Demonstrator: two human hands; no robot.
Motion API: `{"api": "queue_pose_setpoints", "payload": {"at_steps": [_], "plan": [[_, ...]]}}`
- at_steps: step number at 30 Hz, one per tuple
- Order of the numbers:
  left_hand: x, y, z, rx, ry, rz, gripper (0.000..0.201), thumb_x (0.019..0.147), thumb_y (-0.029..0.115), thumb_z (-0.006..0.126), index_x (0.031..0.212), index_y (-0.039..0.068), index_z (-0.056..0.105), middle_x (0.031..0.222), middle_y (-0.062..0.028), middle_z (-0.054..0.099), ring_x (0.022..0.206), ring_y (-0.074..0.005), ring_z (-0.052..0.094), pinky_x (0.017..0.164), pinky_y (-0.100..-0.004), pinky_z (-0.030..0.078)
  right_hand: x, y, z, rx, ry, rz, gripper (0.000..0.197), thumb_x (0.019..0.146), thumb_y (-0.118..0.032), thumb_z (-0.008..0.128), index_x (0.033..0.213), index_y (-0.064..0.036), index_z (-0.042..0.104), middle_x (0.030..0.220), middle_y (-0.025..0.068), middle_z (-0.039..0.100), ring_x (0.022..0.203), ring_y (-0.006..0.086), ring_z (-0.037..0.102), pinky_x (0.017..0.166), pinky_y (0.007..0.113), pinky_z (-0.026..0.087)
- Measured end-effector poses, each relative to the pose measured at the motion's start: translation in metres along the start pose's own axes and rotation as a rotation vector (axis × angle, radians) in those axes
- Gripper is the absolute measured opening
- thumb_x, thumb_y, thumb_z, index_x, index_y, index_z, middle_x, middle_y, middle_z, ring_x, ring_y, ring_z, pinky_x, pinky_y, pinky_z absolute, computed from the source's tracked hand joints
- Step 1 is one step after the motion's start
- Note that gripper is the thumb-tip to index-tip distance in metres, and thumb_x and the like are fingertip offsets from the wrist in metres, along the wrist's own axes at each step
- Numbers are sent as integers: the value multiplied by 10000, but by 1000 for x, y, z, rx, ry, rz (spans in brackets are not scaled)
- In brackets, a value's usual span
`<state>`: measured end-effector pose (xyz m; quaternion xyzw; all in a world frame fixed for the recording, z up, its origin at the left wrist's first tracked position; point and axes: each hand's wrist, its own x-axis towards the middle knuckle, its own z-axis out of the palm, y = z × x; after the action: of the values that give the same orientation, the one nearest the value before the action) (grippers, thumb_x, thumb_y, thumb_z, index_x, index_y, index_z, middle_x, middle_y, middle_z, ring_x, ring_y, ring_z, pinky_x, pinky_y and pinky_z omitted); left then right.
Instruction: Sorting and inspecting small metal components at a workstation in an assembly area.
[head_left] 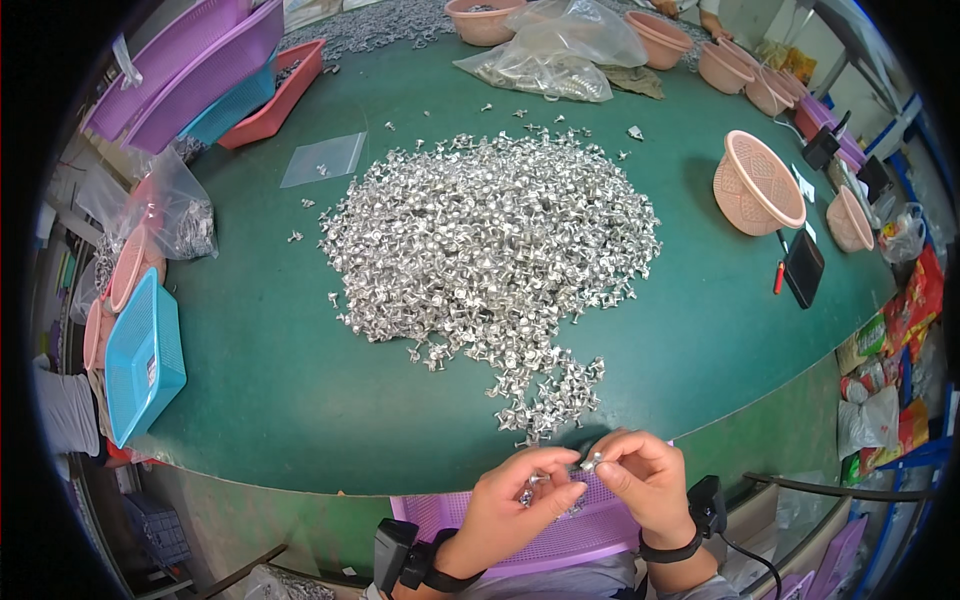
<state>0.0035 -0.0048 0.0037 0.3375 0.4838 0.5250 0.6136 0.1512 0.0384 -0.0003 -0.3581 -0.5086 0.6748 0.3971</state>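
Observation:
A large heap of small silvery metal parts [490, 240], each with a flat head and a stem, covers the middle of the green table. A narrower trail of them runs toward me. My left hand [525, 498] is half curled around a few of these metal parts. Thumb and index finger of my right hand [640, 480] pinch one small metal part [592, 462] beside the left fingertips. Both hands are at the table's near edge, above a purple plastic basket [425, 512]. The basket's contents are mostly hidden by my hands.
A peach basket [760, 185] leans at the right near a black flat object [803, 268] and a red-handled tool [778, 278]. A blue basket [145, 360] stands at the left edge. Stacked purple baskets [190, 80] and a clear bag [560, 50] are farther back. Another person's hand [712, 25] shows at the far right.

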Motion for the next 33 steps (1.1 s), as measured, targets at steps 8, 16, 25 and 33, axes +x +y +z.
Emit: {"api": "queue_pose_setpoints", "payload": {"at_steps": [8,16,25,33], "plan": [[2,-4,-5,295,-47,311,185,665,-52,594,837,-15,538,700,-49,505,560,-59,440,483,-175,338,-3,0,5,95,-94,46,141,735,52,527,870,20,503,859,81,523,809,109,481,700,237,381],[1,-6,-7,240,-53,288,188,646,-68,599,814,-16,532,684,-50,504,538,-56,427,469,-176,324,-5,-8,8,99,-51,122,109,781,-19,502,877,32,500,818,67,538,724,89,513,635,205,420],[2,-5,-8,253,-77,282,204,646,-56,614,828,-12,534,690,-52,505,536,-48,432,444,-159,315,-4,-6,5,105,-57,162,120,794,-62,498,873,29,504,778,57,551,698,85,520,621,205,432],[3,-9,-8,203,-35,256,143,660,42,637,779,40,558,637,-4,482,493,-45,400,421,-175,318,-3,-9,3,164,-114,132,117,783,-18,497,886,37,503,810,71,547,726,87,515,633,201,424]]}}
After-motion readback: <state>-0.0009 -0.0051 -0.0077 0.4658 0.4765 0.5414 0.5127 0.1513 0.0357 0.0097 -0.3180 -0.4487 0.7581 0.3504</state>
